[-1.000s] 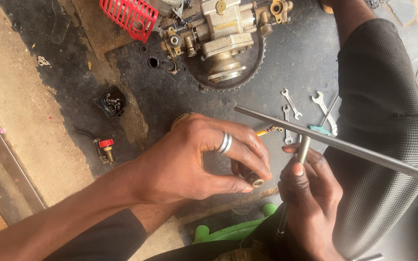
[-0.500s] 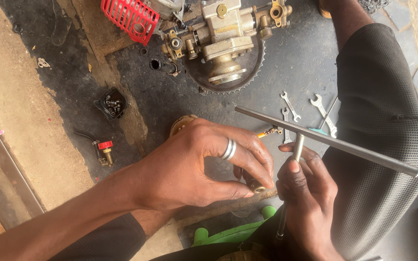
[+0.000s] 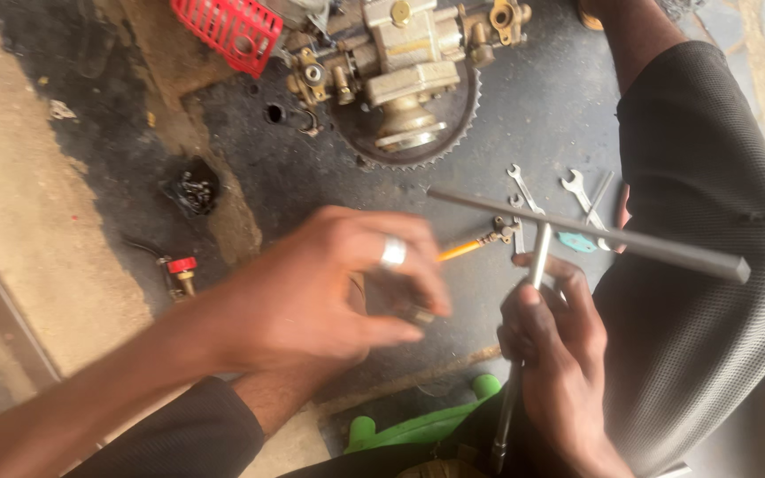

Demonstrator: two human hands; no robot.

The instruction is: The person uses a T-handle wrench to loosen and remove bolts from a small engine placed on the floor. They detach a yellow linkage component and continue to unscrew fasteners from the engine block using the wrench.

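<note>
At the far left a pale concrete strip runs beside the dark, oily floor. On that floor lies a small brass fitting with a red cap, and a little above it a black clump of small parts. At the top edge sits a red plastic grille, touching a metal engine part that rests on a toothed sprocket.

The left hand comes in from the lower left, blurred, with a silver ring on one finger. Its fingers are curled together and pinched on a small dark metal piece at the fingertips; the blur hides what kind of piece it is. Beyond the hand an orange-handled tool lies on the floor.

Just right of that, the right hand is closed round the upright shaft of a T-shaped wrench, thumb pressed against the shaft near the top. The wrench's long crossbar stretches out to the right over the person's knee in dark trousers. Behind the bar, several spanners lie on the floor near a small teal object. At the bottom, between the two arms, a green plastic thing shows.
</note>
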